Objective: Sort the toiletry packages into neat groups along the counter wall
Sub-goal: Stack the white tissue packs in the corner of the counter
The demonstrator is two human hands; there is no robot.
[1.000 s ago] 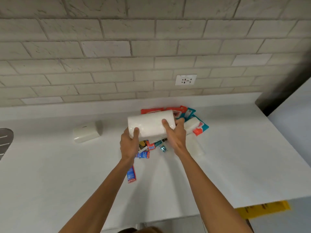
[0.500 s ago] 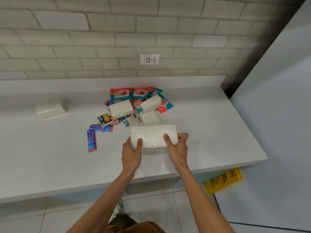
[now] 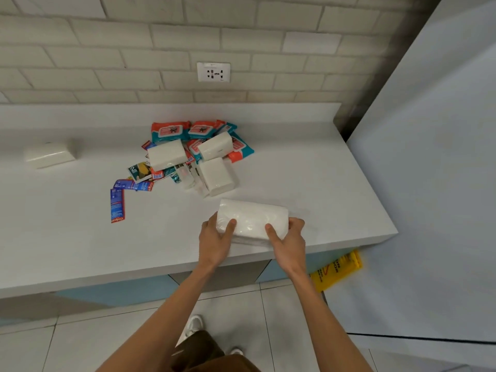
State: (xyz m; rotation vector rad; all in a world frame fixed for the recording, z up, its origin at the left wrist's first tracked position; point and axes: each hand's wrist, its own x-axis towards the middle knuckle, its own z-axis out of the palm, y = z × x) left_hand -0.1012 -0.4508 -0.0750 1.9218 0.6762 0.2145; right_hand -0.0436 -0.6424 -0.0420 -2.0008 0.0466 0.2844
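White counter [image 3: 80, 237] | both hands: L [image 3: 214, 244] + R [image 3: 288, 244] gripping tissue pack [image 3: 253, 218] ends, nr front edge

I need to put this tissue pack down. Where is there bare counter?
Bare counter lies right of the pile, up to the wall. Also bare: between the soap box and the pile. The middle is crowded.

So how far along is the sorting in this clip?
Barely started. No neat group stands along the wall yet. In hand: the left hand and right hand hold one white tissue pack near the counter's front edge. Left: the mixed pile of wipes, tissue packs and sachets, plus the toothpaste boxes.
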